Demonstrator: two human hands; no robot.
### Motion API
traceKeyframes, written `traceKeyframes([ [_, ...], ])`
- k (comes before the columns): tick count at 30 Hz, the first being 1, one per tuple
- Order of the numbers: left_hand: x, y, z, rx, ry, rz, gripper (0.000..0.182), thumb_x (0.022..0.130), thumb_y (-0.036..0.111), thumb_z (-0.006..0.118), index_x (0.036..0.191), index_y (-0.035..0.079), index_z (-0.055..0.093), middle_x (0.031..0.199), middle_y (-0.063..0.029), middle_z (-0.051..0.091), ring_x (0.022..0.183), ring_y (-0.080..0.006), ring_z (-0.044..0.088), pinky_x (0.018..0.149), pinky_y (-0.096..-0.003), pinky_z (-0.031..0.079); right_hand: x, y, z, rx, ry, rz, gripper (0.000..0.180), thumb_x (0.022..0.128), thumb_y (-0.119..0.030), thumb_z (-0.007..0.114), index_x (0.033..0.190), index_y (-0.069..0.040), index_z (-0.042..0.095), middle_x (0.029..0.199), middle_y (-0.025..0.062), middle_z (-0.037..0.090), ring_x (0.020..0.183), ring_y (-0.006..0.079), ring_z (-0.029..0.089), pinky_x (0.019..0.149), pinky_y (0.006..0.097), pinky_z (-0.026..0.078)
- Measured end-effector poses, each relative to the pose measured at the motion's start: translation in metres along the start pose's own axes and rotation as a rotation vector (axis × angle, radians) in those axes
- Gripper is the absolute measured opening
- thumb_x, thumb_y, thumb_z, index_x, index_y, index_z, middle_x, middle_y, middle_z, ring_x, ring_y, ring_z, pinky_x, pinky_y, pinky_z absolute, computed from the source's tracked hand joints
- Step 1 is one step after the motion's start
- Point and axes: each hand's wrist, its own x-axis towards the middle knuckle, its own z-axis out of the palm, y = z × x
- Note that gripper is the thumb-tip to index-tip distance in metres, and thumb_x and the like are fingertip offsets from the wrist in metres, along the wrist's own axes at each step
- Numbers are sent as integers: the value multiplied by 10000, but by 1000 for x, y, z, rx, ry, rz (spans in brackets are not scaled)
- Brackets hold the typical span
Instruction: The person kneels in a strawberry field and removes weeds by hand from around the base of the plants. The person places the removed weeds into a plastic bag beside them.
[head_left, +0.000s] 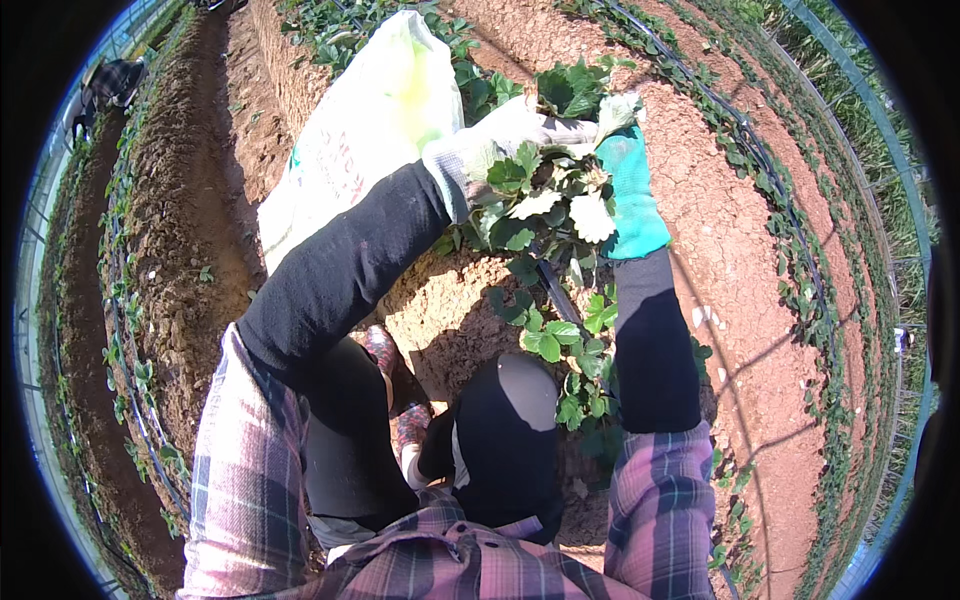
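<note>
My left hand (517, 135), in a pale knit glove, reaches across the row with its fingers pointing right. It is closed around a bunch of cut or loose strawberry leaves (536, 202), some wilted and showing whitish undersides. My right hand (628, 191), in a green glove, is close against the right side of this bunch. Foliage hides its fingers, so its grip does not show. Just beyond both hands grows a leafy strawberry plant (574, 88). To the left of my left hand stands a white plastic bag (375, 127) with print and something yellow-green showing through.
A black drip hose (559, 292) runs along the row among strawberry plants (555, 341) near my knee. Bare soil ridges (720, 247) lie to the right, with a furrow (217, 150) to the left. Another person (112, 82) bends over a row at far left.
</note>
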Motion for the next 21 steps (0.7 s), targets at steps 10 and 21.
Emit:
traceKeyframes([
  [10,-87,-14,-104,341,243,-235,389,931,251,571,1228,2,547,1066,-153,661,883,-242,661,800,-371,532,29,117,14,-1095,-99,44,485,849,-126,609,1310,-32,488,1167,100,582,982,211,587,877,329,479],
  [21,-187,-30,-199,628,483,-503,389,911,259,585,1185,-15,552,1053,-168,652,889,-259,649,801,-369,518,56,185,149,-853,-618,30,536,963,-405,535,1419,-151,410,1311,196,560,1168,309,560,983,363,415],
])
